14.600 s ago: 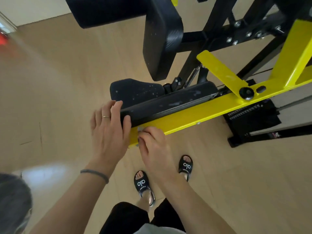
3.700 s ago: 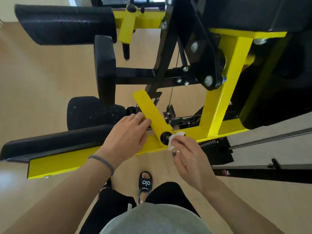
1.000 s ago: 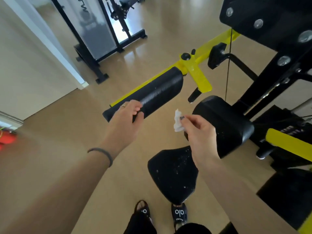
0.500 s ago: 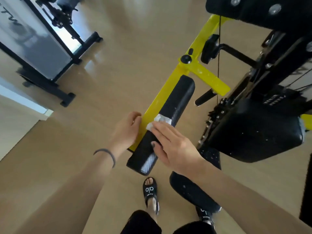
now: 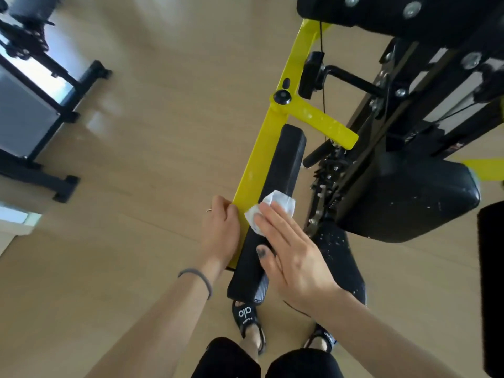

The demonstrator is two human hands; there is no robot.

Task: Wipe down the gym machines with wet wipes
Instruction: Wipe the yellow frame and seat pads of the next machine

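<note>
Head view of my two hands at a long black pad [image 5: 275, 197] mounted on a yellow bar [image 5: 261, 159] of the gym machine [image 5: 403, 110], centre of the frame. My right hand [image 5: 289, 249] lies flat on top of the pad with its fingers [image 5: 275, 214] straight and close together, pressing a crumpled white wet wipe [image 5: 272, 207] against the pad's upper surface; the wipe shows beyond the fingertips and beside them, partly covered by the hand. My thumb [image 5: 266, 255] rests on the pad nearer me, its nail dark. My left hand [image 5: 222, 230] sits just left of the pad, at the near end of the yellow bar, with the fingers curled over the bar's edge and the thumb along its face; a thin ring shows on one finger and a grey band [image 5: 196, 279] circles the wrist.

Farther along, a black knob [image 5: 282, 97] marks where a short yellow crosspiece [image 5: 324, 126] branches to the right. A large black cushion [image 5: 409, 197], speckled with pale flecks, occupies the right of the frame under the machine's black frame and bolts. Below the pad, a speckled black seat [image 5: 341, 257] lies partly hidden by my right arm. My feet in black sandals [image 5: 246, 316] stand on the pale wooden floor [image 5: 150, 159] at the lower centre. Another black machine base [image 5: 54, 110] stands in the upper left.
</note>
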